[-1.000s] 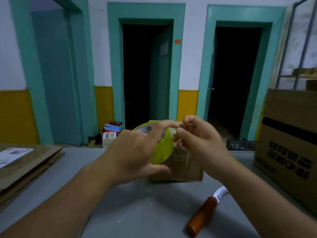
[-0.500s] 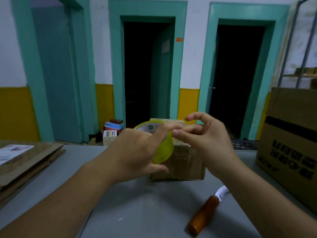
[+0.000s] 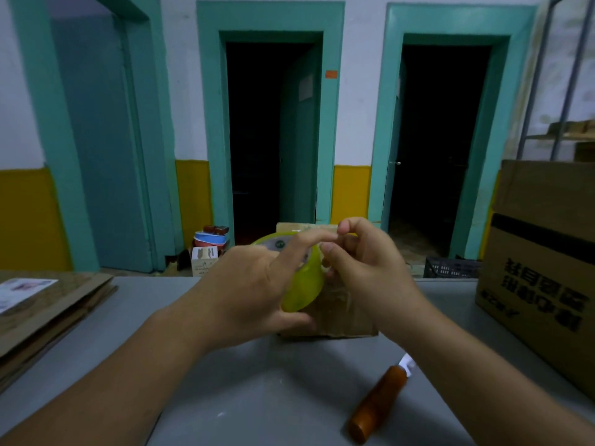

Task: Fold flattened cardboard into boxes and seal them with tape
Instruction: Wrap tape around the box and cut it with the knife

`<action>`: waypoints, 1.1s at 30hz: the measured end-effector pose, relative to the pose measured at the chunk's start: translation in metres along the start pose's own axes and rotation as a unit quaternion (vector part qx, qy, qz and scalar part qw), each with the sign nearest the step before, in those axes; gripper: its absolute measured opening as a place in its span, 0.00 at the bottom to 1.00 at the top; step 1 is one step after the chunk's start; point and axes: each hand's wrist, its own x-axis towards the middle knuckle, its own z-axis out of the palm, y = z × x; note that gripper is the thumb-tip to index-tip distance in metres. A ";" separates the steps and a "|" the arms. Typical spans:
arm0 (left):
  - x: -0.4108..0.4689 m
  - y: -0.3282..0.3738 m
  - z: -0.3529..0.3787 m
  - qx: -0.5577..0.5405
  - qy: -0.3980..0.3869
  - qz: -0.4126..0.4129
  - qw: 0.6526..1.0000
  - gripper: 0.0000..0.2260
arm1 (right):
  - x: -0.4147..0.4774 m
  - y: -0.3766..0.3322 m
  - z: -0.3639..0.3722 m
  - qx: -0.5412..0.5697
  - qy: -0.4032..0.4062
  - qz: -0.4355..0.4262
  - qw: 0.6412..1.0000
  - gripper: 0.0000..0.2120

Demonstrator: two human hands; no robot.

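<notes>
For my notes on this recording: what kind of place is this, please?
Probably a small packing or storage room: a stack of flattened cardboard on a grey table, a large printed carton, and a tape roll in the left hand.

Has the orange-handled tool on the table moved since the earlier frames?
No. The orange-handled tool lies at the same spot and angle, near-right of the small cardboard box on the grey table.

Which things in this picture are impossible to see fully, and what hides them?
Head view:
Loose end of tape roll: covered by right hand fingers.
Small box: mostly behind left hand and roll.
Knife blade: under right forearm.
Large carton: cut by right edge.
</notes>
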 end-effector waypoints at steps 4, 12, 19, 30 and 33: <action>0.000 0.001 -0.006 -0.032 0.025 -0.029 0.999 0.49 | 0.000 -0.010 -0.005 0.005 0.023 -0.017 1.000 0.13; 0.000 -0.001 -0.007 0.015 0.007 -0.021 1.000 0.52 | -0.007 -0.019 -0.001 -0.108 0.035 -0.078 0.990 0.15; -0.001 -0.004 -0.003 0.026 -0.003 -0.028 0.999 0.51 | -0.009 -0.019 -0.001 -0.107 0.048 -0.078 0.990 0.15; -0.001 -0.007 -0.001 -0.004 -0.017 -0.008 1.000 0.49 | -0.006 -0.020 -0.011 -0.015 0.011 0.012 1.000 0.20; 0.000 -0.005 -0.001 -0.003 -0.015 -0.004 1.000 0.49 | -0.004 -0.017 -0.013 -0.013 0.011 0.018 1.000 0.21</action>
